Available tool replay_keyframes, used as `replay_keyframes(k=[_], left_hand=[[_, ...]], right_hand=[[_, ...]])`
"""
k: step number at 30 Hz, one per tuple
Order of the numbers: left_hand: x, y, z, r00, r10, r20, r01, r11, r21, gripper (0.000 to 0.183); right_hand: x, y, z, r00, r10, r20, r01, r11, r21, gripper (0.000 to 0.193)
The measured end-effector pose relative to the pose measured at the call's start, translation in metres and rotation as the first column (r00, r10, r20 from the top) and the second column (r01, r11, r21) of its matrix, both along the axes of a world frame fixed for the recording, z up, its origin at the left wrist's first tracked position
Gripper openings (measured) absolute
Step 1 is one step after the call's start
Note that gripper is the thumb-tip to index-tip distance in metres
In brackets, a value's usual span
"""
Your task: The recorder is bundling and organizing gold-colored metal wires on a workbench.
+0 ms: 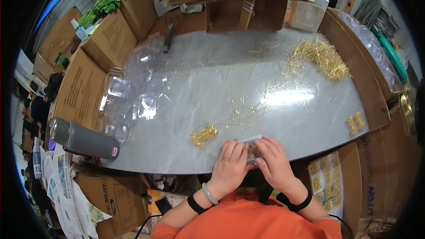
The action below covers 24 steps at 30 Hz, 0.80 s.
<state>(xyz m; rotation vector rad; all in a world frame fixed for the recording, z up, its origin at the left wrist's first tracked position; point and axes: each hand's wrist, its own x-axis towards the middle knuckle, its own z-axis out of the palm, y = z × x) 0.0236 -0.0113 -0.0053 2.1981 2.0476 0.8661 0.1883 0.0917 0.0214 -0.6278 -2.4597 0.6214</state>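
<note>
Between my hands, near the table's front edge, is a small clear plastic box [254, 151] with gold wire pieces inside. My left hand [231, 161] presses its left side, fingers together. Around its right side close the fingers and thumb of my right hand [275, 159]. A little to the left lies a bunch of gold wire pieces [203, 136], seemingly in a clear tray. Loose thin gold wire pieces [242, 107] are scattered beyond my hands, and a large heap of them [321, 57] sits at the far right. Their exact kind is too small to tell.
Clear plastic boxes [141, 84] cover the table's left side. A grey bottle [88, 139] lies at the left edge. Two small gold bundles [355, 123] rest at the right edge. Below right, a carton holds filled packs [325, 181]. Cardboard [363, 75] walls the right side.
</note>
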Motion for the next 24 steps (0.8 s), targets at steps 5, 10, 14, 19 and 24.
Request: replay_keyframes(k=[5, 10, 14, 19, 24], left_hand=[[-0.005, -0.012, 0.011, 0.998, 0.048, -0.032, -0.049, 0.999, -0.02, 0.061], [-0.02, -0.024, 0.011, 0.998, 0.056, -0.023, -0.056, 0.998, -0.023, 0.059], [-0.039, -0.039, 0.013, 0.995, 0.087, -0.042, -0.089, 0.996, -0.032, 0.057], [-0.066, -0.044, 0.007, 0.988, 0.132, -0.076, -0.132, 0.991, 0.016, 0.055], [-0.068, -0.04, 0.004, 0.983, 0.177, -0.045, -0.174, 0.983, 0.049, 0.053]], right_hand=[[-0.008, 0.079, 0.048, 0.987, -0.007, 0.16, -0.001, 0.999, 0.045, 0.042], [-0.047, 0.183, 0.003, 0.911, -0.17, 0.375, 0.143, 0.985, 0.099, 0.048], [-0.079, 0.159, -0.012, 0.871, -0.13, 0.475, 0.064, 0.986, 0.152, 0.054], [-0.043, 0.085, -0.028, 0.933, 0.098, 0.346, -0.143, 0.984, 0.109, 0.067], [-0.008, 0.027, -0.006, 0.913, -0.033, 0.407, -0.094, 0.953, 0.288, 0.073]])
